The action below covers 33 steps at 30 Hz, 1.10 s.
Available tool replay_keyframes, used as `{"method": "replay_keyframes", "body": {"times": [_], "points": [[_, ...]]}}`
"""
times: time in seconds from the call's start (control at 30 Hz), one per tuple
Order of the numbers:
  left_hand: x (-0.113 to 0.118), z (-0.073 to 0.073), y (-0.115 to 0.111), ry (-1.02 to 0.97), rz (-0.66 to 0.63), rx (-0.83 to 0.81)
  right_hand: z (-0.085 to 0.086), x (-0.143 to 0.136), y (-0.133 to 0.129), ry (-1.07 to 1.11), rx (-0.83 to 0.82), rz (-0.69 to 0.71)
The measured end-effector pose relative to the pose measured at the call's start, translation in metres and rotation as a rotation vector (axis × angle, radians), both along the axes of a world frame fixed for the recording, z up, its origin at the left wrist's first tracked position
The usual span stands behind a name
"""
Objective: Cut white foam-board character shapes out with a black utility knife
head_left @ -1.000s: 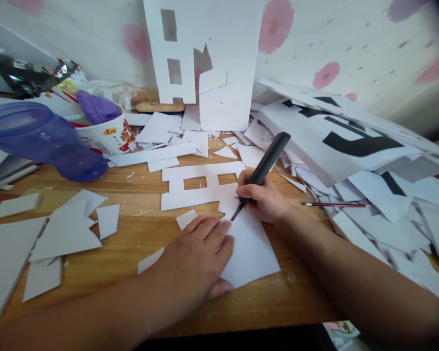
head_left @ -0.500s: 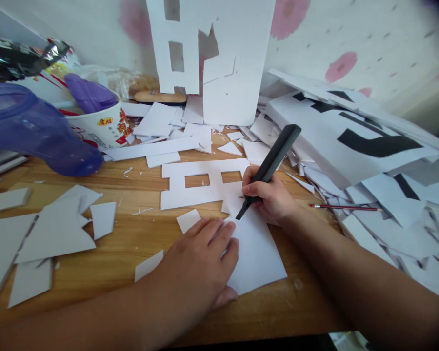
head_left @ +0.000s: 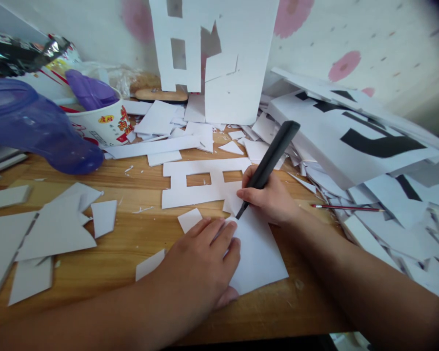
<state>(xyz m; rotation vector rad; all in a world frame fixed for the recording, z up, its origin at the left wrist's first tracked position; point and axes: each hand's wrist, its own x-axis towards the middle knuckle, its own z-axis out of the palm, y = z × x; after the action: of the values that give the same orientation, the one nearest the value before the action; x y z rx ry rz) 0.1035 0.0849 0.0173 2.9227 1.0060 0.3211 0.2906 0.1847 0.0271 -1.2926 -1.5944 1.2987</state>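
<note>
My right hand [head_left: 267, 195] is closed around a black utility knife [head_left: 272, 153], held at a slant like a pen. Its dark blade tip touches the upper edge of a white foam board sheet [head_left: 259, 253] on the table. Flat on the left part of that sheet lies my left hand [head_left: 208, 258], fingers stretched out and the fingertips close to the blade. Just beyond my hands is a white cut-out board [head_left: 193, 200] with two rectangular openings. A small white offcut [head_left: 190, 220] rests beside my left fingers.
White board pieces [head_left: 54, 224] lie at the left. A paper cup [head_left: 106, 122] and a blue translucent bottle [head_left: 47, 131] stand behind them. At the back leans a tall white panel [head_left: 237, 97]. Piled sheets [head_left: 369, 131] and a red pencil [head_left: 346, 207] are on the right.
The knife handle has tilted slightly, and my right fingers have shifted a little. Its tip stays at nearly the same spot on the sheet. My left hand remains pressed on the board.
</note>
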Motion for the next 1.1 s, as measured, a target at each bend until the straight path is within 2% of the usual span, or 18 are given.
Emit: {"method": "replay_keyframes", "body": {"times": [0.23,0.57,0.77,1.1], "points": [[0.0,0.0,-0.001,-0.012,0.004,0.0,-0.006,-0.009,-0.006,-0.24,0.142,-0.098],[-0.001,0.001,0.004,0.062,-0.019,0.012,-0.014,-0.001,0.001,-0.186,0.298,0.118],[0.002,0.004,0.001,0.066,-0.022,0.041,-0.014,0.001,0.007,-0.185,0.268,0.16],[0.003,0.008,0.003,0.088,-0.033,0.028,-0.01,0.0,0.01,-0.166,0.206,0.134]]}}
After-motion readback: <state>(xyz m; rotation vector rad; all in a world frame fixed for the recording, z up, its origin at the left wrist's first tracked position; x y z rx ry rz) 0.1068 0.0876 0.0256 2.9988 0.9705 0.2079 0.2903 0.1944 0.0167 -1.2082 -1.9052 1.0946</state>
